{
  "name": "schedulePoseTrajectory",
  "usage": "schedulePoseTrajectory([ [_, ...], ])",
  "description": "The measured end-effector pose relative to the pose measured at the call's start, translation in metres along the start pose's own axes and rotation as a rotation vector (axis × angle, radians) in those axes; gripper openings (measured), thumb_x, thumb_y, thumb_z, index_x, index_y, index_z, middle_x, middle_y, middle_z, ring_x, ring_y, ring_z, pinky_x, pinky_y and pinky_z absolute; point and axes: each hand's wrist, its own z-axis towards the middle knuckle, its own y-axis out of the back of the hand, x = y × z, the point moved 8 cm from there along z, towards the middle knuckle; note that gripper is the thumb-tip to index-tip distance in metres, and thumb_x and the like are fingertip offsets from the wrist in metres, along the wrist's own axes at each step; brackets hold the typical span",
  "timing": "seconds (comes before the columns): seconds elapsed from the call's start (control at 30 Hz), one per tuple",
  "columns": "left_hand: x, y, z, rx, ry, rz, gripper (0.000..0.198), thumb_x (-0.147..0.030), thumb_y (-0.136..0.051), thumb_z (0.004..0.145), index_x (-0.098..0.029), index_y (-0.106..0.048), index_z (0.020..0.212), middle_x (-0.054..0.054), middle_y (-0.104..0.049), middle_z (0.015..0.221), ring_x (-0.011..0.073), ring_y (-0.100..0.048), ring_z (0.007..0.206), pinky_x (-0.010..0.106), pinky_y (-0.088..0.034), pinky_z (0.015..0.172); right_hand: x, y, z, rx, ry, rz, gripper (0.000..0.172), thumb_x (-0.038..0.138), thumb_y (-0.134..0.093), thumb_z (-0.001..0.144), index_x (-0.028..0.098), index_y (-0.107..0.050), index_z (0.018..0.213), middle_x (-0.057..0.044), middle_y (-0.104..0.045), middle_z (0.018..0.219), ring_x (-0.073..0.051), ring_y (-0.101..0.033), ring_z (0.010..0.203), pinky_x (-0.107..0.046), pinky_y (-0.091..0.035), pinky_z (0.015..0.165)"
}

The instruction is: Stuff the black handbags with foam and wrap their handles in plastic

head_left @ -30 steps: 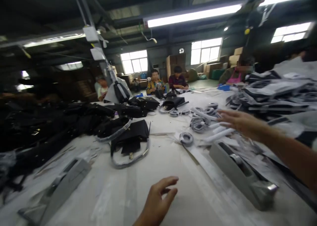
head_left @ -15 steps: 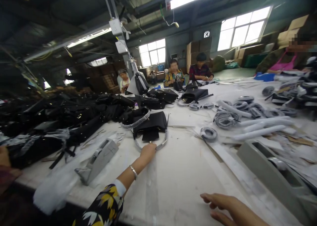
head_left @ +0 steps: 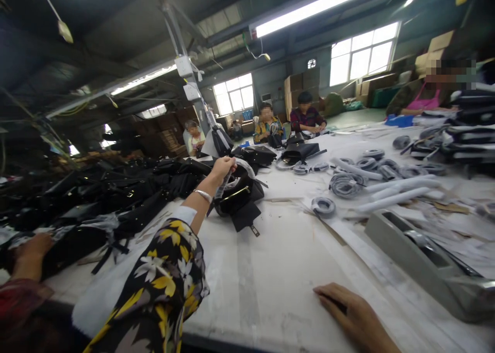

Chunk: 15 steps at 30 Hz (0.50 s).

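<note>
A black handbag lies on the white table with its flap hanging toward me and a metal clasp at the flap's tip. My left hand is closed around the bag's plastic-wrapped handle and holds it raised above the bag. A gold-coloured zip shows along the bag's opening. Low on the right, my right hand rests on the table with nothing in it, thumb and fingers loosely apart. Nearest to it is a grey tape dispenser.
Black bags are heaped on the left, where a co-worker's hand touches one. Wrapped coils, white tubes and stacked black pieces lie on the right. People sit across the table. A pillar rises behind.
My left hand has gone from the bag's near side up to its handle and lifted it. The bag's flap now points toward me. My right hand has settled lower on the table.
</note>
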Motion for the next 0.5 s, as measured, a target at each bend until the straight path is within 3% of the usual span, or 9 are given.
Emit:
schedulePoseTrajectory([
  [0.13, -0.041, 0.017, -0.006, -0.039, -0.047, -0.202, 0.024, -0.027, -0.058, 0.095, -0.012, -0.058, 0.076, -0.002, -0.057, 0.068, 0.0054, -0.048, 0.051, 0.019, -0.045, 0.052, -0.006, 0.006, -0.001, -0.023, -0.056, 0.065, 0.034, 0.048, -0.056, 0.091, 0.026, -0.077, 0.106, -0.007, -0.076, 0.105, -0.025, -0.072, 0.097, -0.031, -0.059, 0.085],
  [0.27, -0.073, 0.018, -0.038, 0.009, -0.055, -0.39, 0.023, -0.023, -0.061, 0.093, -0.011, -0.06, 0.074, 0.0, -0.062, 0.069, 0.0029, -0.046, 0.049, 0.019, -0.048, 0.057, -0.003, 0.018, -0.003, -0.13, -0.088, 0.156, 0.042, 0.048, -0.06, 0.089, 0.025, -0.068, 0.123, -0.008, -0.074, 0.112, -0.022, -0.073, 0.09, -0.029, -0.062, 0.078],
  [0.37, -0.092, 0.005, -0.075, 0.109, -0.033, -0.475, 0.013, -0.02, -0.065, 0.089, -0.008, -0.067, 0.084, 0.005, -0.068, 0.077, 0.0057, -0.056, 0.058, 0.021, -0.052, 0.065, 0.036, 0.029, -0.007, -0.253, 0.013, 0.17, 0.046, 0.044, -0.063, 0.088, 0.025, -0.063, 0.13, -0.009, -0.071, 0.117, -0.023, -0.072, 0.093, -0.031, -0.061, 0.083],
  [0.5, -0.106, -0.029, -0.13, 0.276, -0.025, -0.559, 0.015, -0.014, -0.066, 0.085, -0.008, -0.072, 0.098, 0.009, -0.073, 0.097, 0.0111, -0.065, 0.081, 0.025, -0.053, 0.084, 0.115, 0.041, -0.017, -0.381, 0.208, 0.186, 0.035, 0.035, -0.064, 0.089, 0.027, -0.067, 0.123, -0.007, -0.073, 0.108, -0.021, -0.072, 0.087, -0.03, -0.061, 0.081],
])
